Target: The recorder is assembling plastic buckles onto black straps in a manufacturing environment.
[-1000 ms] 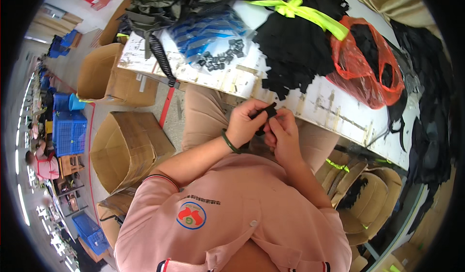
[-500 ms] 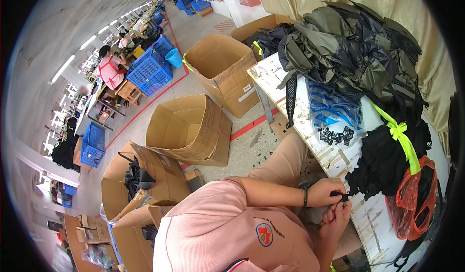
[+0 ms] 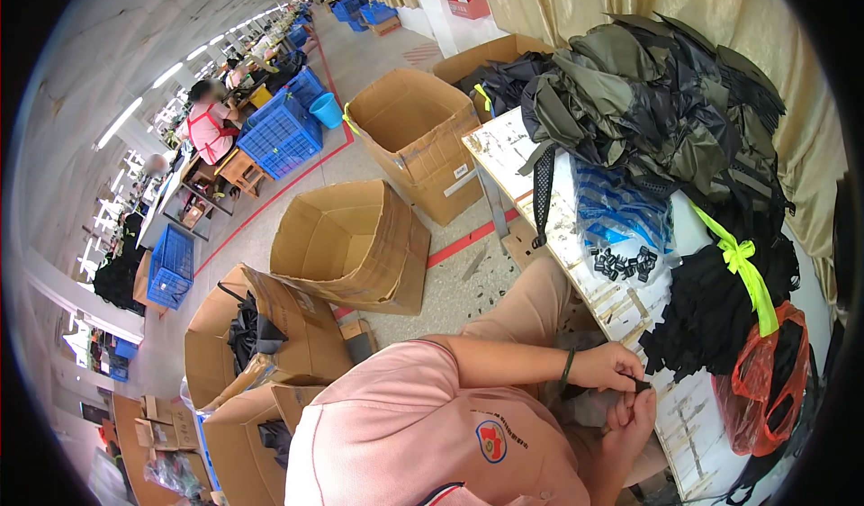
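You have a small black piece (image 3: 641, 385) pinched between the fingertips of your two hands, just at the near edge of the desk (image 3: 630, 312); its shape is too small to tell.

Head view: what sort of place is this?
Probably a garment or bag factory floor: a worktable heaped with dark fabric, open cartons, blue crates, and other workers seated along rows of tables.

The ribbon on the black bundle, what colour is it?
Neon yellow ribbon, seen in the head view.
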Demonstrator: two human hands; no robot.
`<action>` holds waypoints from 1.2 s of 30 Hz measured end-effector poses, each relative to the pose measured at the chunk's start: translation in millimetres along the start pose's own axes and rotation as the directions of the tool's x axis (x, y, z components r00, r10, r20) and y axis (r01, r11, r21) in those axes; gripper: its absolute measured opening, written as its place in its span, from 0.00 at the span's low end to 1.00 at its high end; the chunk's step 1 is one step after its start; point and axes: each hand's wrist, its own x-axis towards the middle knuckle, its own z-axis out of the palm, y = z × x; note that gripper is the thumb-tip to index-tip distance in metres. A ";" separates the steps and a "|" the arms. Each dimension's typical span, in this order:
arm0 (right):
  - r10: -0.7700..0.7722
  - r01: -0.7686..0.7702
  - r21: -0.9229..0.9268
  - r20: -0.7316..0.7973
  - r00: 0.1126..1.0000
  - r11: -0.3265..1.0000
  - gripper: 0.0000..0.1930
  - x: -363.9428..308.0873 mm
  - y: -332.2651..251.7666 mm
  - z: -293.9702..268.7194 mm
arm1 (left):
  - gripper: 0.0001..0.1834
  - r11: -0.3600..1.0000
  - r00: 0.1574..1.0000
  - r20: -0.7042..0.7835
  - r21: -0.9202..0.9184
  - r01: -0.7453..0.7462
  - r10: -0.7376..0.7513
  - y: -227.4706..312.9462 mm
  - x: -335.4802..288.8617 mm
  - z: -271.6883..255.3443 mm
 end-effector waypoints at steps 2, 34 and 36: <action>0.070 -0.069 -0.030 0.038 0.997 0.997 0.08 -6.0 -8.9 -6.1 | 0.10 0.990 0.990 0.116 0.122 0.068 -0.082 5.8 -1.7 -8.3; -0.196 0.306 -0.763 0.236 0.952 0.570 0.02 -1.5 -3.9 -23.4 | 0.09 0.994 0.999 0.012 -0.102 0.042 -0.041 -10.4 -9.6 0.1; -0.216 0.315 -0.776 0.232 0.948 0.547 0.02 0.3 -3.3 -25.2 | 0.09 0.994 0.999 0.034 -0.101 0.046 -0.043 -11.8 -10.4 -2.2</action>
